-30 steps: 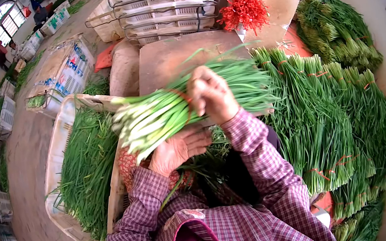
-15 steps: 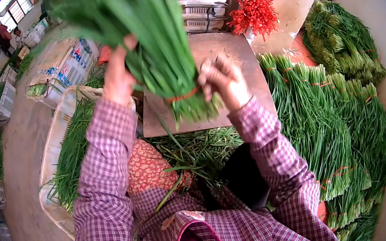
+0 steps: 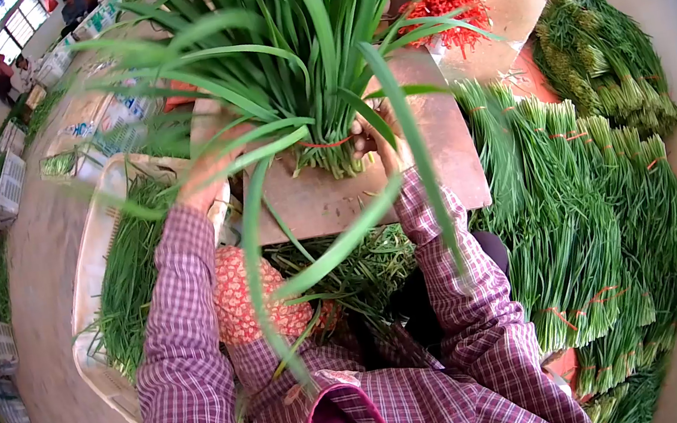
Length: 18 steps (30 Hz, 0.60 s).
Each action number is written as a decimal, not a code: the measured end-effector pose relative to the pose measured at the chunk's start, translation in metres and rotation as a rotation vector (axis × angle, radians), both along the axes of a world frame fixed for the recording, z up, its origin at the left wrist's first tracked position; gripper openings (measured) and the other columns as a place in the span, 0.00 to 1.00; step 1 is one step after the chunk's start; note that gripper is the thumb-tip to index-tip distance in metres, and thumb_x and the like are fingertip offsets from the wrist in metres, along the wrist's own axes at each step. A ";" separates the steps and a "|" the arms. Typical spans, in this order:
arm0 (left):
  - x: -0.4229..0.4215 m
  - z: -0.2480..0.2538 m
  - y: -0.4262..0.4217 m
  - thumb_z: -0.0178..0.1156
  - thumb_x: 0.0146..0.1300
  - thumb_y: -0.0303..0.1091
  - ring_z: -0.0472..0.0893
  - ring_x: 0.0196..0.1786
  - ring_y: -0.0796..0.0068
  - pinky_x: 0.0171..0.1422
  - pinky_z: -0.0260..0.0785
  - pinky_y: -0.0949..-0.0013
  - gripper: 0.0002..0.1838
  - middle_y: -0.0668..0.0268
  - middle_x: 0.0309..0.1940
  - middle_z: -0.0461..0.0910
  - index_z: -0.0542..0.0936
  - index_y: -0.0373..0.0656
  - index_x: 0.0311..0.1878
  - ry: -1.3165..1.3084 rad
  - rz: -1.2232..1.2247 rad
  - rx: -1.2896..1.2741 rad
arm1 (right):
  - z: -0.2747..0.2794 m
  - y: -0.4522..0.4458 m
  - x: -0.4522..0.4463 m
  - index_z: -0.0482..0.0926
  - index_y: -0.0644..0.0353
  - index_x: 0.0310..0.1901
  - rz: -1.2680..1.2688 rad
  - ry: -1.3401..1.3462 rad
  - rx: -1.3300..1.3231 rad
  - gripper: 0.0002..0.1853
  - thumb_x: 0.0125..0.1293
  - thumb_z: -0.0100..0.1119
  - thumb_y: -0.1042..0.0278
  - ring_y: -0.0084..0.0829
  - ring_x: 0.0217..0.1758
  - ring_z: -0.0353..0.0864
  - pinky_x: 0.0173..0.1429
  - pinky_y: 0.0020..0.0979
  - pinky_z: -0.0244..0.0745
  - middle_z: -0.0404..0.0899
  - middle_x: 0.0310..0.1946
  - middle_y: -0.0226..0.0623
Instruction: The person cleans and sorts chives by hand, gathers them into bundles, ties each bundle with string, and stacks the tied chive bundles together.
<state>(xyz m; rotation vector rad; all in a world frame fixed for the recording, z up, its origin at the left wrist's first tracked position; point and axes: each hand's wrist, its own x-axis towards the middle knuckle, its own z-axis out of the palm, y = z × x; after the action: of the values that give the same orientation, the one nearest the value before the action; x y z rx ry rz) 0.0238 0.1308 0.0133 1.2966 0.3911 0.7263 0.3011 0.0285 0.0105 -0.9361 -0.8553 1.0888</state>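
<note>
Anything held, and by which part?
Yes: the green bunch, by its red-banded base, at the right hand's fingers. Left hand: partly behind leaves, hold unclear.

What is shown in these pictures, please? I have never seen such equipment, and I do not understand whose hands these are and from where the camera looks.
There is no robot here: these are a person's two bare hands. Every picture comes from one camera worn on the head, looking forward and down.

In the newest picture, a leafy green bundle stands stem ends down at a flat board. The fingers of the right hand are at its base, beside a red band. The left hand is at its other side, partly covered by blurred leaves, so its grip is unclear.

On the right lie many tied bundles. On the left, a pale crate holds loose greens.
</note>
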 end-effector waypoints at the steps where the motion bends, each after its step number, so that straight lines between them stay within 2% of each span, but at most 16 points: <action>1: 0.006 -0.004 -0.003 0.74 0.52 0.37 0.67 0.69 0.58 0.78 0.54 0.57 0.41 0.53 0.67 0.67 0.67 0.33 0.66 0.027 0.017 0.108 | 0.002 0.000 0.001 0.68 0.57 0.41 0.012 -0.027 -0.020 0.06 0.72 0.54 0.67 0.20 0.21 0.73 0.25 0.22 0.77 0.76 0.28 0.30; 2: 0.011 -0.008 -0.007 0.73 0.52 0.37 0.68 0.69 0.58 0.77 0.55 0.57 0.40 0.53 0.67 0.67 0.68 0.34 0.66 0.053 0.039 0.214 | -0.004 0.002 -0.003 0.68 0.57 0.40 -0.003 0.056 -0.018 0.06 0.72 0.54 0.68 0.20 0.21 0.74 0.25 0.23 0.77 0.76 0.28 0.30; 3: 0.031 0.000 -0.021 0.73 0.53 0.38 0.67 0.69 0.59 0.77 0.55 0.56 0.37 0.53 0.67 0.67 0.71 0.35 0.64 0.209 0.123 0.355 | -0.012 0.003 -0.006 0.67 0.57 0.40 -0.020 0.178 0.035 0.06 0.72 0.54 0.68 0.20 0.20 0.74 0.24 0.23 0.77 0.77 0.28 0.31; 4: 0.051 0.009 -0.035 0.73 0.54 0.39 0.66 0.70 0.59 0.76 0.56 0.56 0.34 0.53 0.67 0.67 0.73 0.37 0.62 0.373 0.204 0.488 | -0.011 0.007 -0.007 0.67 0.57 0.40 -0.004 0.142 0.032 0.06 0.71 0.54 0.68 0.21 0.20 0.74 0.23 0.23 0.77 0.77 0.28 0.31; 5: 0.055 0.002 -0.030 0.73 0.54 0.39 0.66 0.70 0.59 0.76 0.56 0.56 0.34 0.53 0.67 0.67 0.73 0.37 0.62 0.375 0.206 0.483 | -0.010 0.011 -0.007 0.67 0.58 0.40 0.010 0.107 0.028 0.06 0.71 0.54 0.69 0.21 0.20 0.74 0.22 0.23 0.77 0.77 0.27 0.32; 7: 0.070 -0.013 -0.002 0.74 0.52 0.36 0.76 0.61 0.62 0.66 0.70 0.58 0.29 0.58 0.59 0.77 0.79 0.44 0.58 0.166 0.247 0.062 | 0.007 0.010 -0.015 0.68 0.58 0.40 0.022 0.019 0.029 0.06 0.70 0.55 0.70 0.20 0.18 0.74 0.20 0.23 0.76 0.77 0.26 0.32; 8: 0.077 -0.007 0.007 0.73 0.53 0.38 0.76 0.60 0.65 0.66 0.70 0.60 0.28 0.58 0.57 0.78 0.79 0.42 0.57 0.125 0.240 -0.033 | 0.008 0.019 -0.008 0.68 0.60 0.40 0.060 0.017 0.135 0.07 0.69 0.56 0.70 0.20 0.17 0.73 0.20 0.23 0.76 0.76 0.25 0.32; 9: 0.083 0.017 0.014 0.73 0.53 0.39 0.77 0.59 0.67 0.66 0.69 0.62 0.27 0.59 0.55 0.79 0.79 0.40 0.56 0.102 0.191 -0.065 | 0.013 0.029 -0.006 0.69 0.62 0.41 -0.012 -0.029 0.252 0.07 0.70 0.55 0.69 0.19 0.18 0.73 0.21 0.23 0.76 0.77 0.26 0.31; 10: 0.088 0.048 0.022 0.72 0.54 0.41 0.78 0.57 0.69 0.66 0.69 0.63 0.27 0.59 0.53 0.81 0.79 0.38 0.55 0.079 0.128 -0.096 | 0.037 0.024 -0.004 0.70 0.61 0.42 -0.017 -0.039 0.240 0.07 0.71 0.55 0.68 0.19 0.20 0.74 0.23 0.24 0.77 0.76 0.27 0.31; 11: 0.097 0.080 0.015 0.72 0.55 0.42 0.78 0.56 0.71 0.66 0.68 0.65 0.27 0.59 0.50 0.82 0.79 0.36 0.54 0.046 0.114 0.004 | 0.071 0.015 -0.004 0.70 0.59 0.43 -0.019 -0.046 0.226 0.07 0.71 0.55 0.67 0.20 0.22 0.75 0.26 0.24 0.79 0.75 0.28 0.31; 13: 0.115 0.123 -0.015 0.72 0.48 0.60 0.80 0.54 0.66 0.71 0.62 0.52 0.44 0.54 0.52 0.80 0.71 0.36 0.60 -0.028 0.326 0.538 | 0.096 0.012 -0.007 0.70 0.60 0.42 -0.052 0.006 0.311 0.07 0.71 0.55 0.66 0.19 0.23 0.74 0.26 0.24 0.79 0.75 0.28 0.30; 15: 0.118 0.105 -0.007 0.76 0.39 0.62 0.77 0.58 0.61 0.73 0.58 0.49 0.50 0.54 0.54 0.78 0.72 0.37 0.60 0.017 0.411 0.484 | 0.074 0.011 -0.002 0.70 0.60 0.42 0.008 0.058 0.261 0.07 0.72 0.54 0.67 0.19 0.24 0.75 0.27 0.24 0.79 0.75 0.28 0.29; 16: 0.119 0.091 -0.010 0.78 0.34 0.63 0.72 0.63 0.56 0.75 0.56 0.49 0.53 0.53 0.56 0.76 0.71 0.37 0.61 0.065 0.348 0.388 | 0.052 0.012 0.000 0.70 0.60 0.42 0.067 0.109 0.229 0.07 0.72 0.54 0.67 0.19 0.24 0.75 0.27 0.25 0.79 0.75 0.28 0.29; 17: 0.118 0.054 -0.001 0.78 0.37 0.60 0.71 0.65 0.58 0.75 0.56 0.50 0.52 0.55 0.56 0.77 0.70 0.38 0.62 0.104 0.403 0.350 | 0.030 0.007 -0.005 0.70 0.60 0.43 -0.067 -0.114 0.156 0.06 0.72 0.53 0.67 0.20 0.25 0.76 0.27 0.25 0.79 0.75 0.28 0.30; 18: 0.113 0.036 -0.005 0.78 0.39 0.58 0.70 0.66 0.58 0.75 0.55 0.51 0.49 0.56 0.56 0.77 0.71 0.37 0.62 0.143 0.343 0.227 | 0.007 0.003 -0.011 0.70 0.60 0.42 -0.091 -0.027 0.077 0.06 0.71 0.53 0.68 0.20 0.23 0.75 0.26 0.24 0.79 0.75 0.28 0.31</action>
<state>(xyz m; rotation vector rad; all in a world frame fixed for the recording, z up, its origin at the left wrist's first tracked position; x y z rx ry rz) 0.1371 0.1256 0.0495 1.5193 0.6735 0.9903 0.2904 0.0319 0.0177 -0.9181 -0.8625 0.9601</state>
